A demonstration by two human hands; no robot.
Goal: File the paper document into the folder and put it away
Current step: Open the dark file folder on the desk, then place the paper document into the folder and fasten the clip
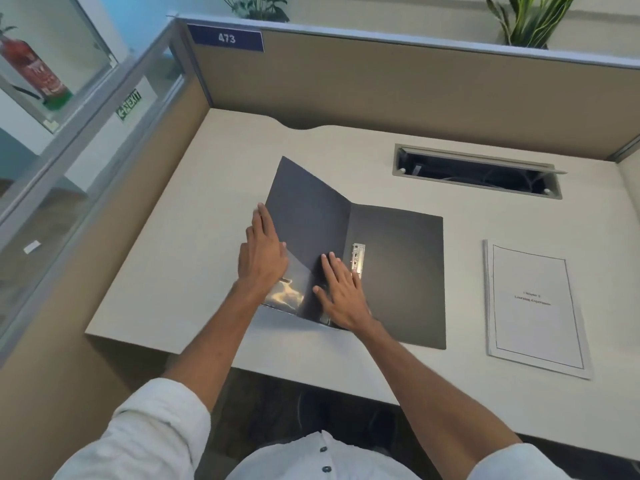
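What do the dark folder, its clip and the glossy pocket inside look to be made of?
Folder: matte dark card or thin plastic; it bends at the spine without shine.
Clip: bright metal, silvery with punched holes.
Pocket: clear plastic film, judging by its glare.

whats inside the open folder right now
Inside the folder only a metal clip by the spine and a clear sleeve show. Both hands cover part; the paper document lies outside.

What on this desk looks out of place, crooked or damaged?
Nothing looks damaged or spilled. The dark folder lies open and slightly turned on the desk, its left cover lifted by the left hand. The paper document lies apart to its right, also slightly askew.
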